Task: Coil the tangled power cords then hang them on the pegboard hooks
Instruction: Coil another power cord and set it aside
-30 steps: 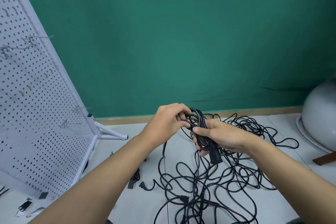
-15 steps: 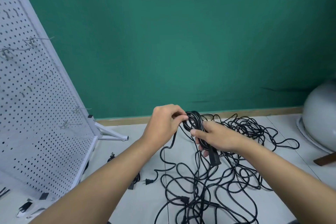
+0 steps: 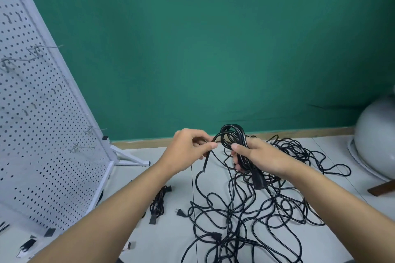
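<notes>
Head camera: right hand (image 3: 258, 157) grips a coil (image 3: 234, 136) of black cord, its connector (image 3: 259, 180) hanging below the palm. Left hand (image 3: 188, 149) pinches a strand leading into the coil. Tangled cords (image 3: 252, 220) lie beneath both hands; pegboard (image 3: 42, 134) stands left of the left hand.

Soft, even indoor light, brightest on the middle of the green wall (image 3: 213, 60) and dimmer toward its corners. Shadows under the power cords (image 3: 216, 236) are faint. Wide-angle distortion slants the pegboard (image 3: 42, 134) at the left edge. Focus is sharp throughout.
</notes>
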